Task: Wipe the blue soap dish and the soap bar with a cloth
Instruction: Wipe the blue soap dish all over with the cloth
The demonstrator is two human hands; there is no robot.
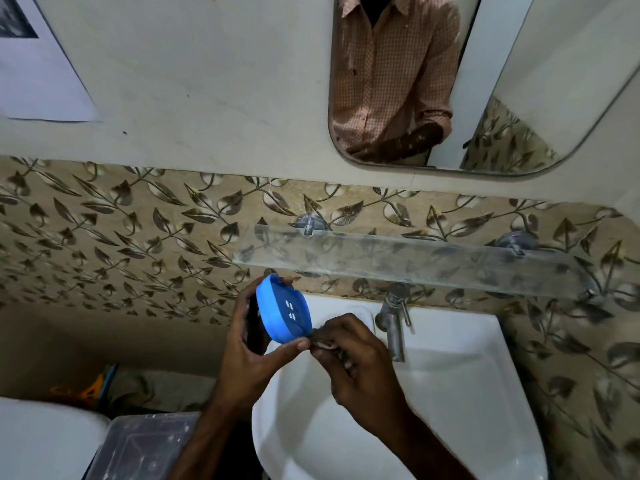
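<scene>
My left hand (249,351) is holding the blue soap dish (282,311). My fingers curl round its top edge and my thumb sits under its bottom edge. That keeps it tipped up on its side, with the inside and its little slots (290,309) facing me. I hold it up in the air over the back left corner of the white sink (450,393). It is a bit left of the tap (393,317) and lower than the glass shelf (415,258). My right hand (360,368) is pinching a small dark cloth (314,337) between thumb and fingers, right at the bottom edge of the dish and touching it (it is bunched up so small that I am only guessing it is the cloth). Behind the dish, in my left palm, there is a dark thing (254,323). It might be the soap bar, but I can't tell. So how far am I? I think I am in the middle of wiping the dish, working on its rim. The inside looks plain blue and has no soap in it. I can't see the back, so I don't know if that side is done. As far as I can see, the soap bar has not been wiped yet. After that, soap and dish need a place to go, maybe the shelf.
</scene>
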